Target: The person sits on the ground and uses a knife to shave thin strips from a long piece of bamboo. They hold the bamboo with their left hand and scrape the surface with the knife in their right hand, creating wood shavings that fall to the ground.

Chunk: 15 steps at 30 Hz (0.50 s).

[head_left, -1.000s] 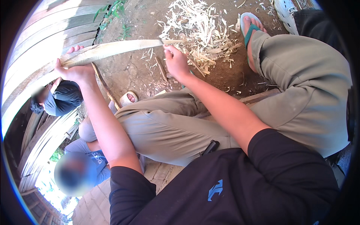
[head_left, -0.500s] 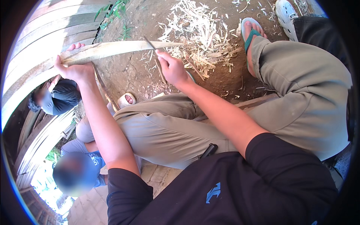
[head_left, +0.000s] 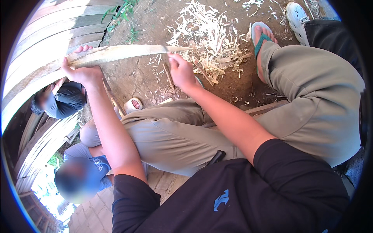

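A long pale strip of wood or bamboo (head_left: 120, 52) runs from the left edge across to a thin, tapered tip. My left hand (head_left: 86, 74) grips it from the near side, thumb beside it and fingertips showing past its far edge. My right hand (head_left: 182, 73) is closed round the handle of a knife (head_left: 164, 48). The slim, blurred blade lies across the strip near its pointed end. Most of the handle is hidden in my fist.
White shavings (head_left: 210, 37) are heaped on the dirt ground beyond my right hand. A thin stick (head_left: 110, 91) slants below the strip. Two people sit at the left, one in dark clothes (head_left: 70, 100), one in a blue shirt (head_left: 101, 171). A white clog (head_left: 297, 17) is at far right.
My right hand with the knife has shifted slightly right along the strip, toward its tip. My left hand and the strip appear a little farther right and lower.
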Available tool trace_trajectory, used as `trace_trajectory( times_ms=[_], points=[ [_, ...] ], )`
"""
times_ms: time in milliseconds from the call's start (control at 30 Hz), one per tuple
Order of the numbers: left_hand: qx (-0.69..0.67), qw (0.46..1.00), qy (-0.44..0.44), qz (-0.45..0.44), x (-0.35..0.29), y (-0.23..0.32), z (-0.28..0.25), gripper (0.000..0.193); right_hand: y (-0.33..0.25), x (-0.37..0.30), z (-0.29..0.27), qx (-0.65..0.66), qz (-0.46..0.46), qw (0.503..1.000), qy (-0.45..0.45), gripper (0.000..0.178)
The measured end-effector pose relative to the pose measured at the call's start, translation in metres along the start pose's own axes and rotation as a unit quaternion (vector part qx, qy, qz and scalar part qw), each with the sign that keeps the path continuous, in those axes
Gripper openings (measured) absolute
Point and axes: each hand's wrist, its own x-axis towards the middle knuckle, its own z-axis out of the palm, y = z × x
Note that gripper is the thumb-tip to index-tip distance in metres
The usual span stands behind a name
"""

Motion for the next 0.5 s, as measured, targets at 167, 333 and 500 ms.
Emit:
trace_trajectory(
  times_ms=[167, 333, 500],
  points=[
    [-0.004, 1.000, 0.002, -0.007, 0.007, 0.001, -0.021, 0.054, -0.021, 0.004, -0.020, -0.073, 0.136, 0.987, -0.052, 0.028],
    [-0.005, 1.000, 0.003, -0.009, -0.004, 0.001, 0.000, 0.051, -0.015, -0.011, 0.021, 0.044, -0.114, 0.992, 0.035, 0.026],
    [-0.005, 1.000, 0.017, -0.009, -0.007, 0.004, -0.003, 0.050, -0.005, 0.000, -0.014, -0.055, 0.056, 0.997, -0.025, 0.026]
  ],
)
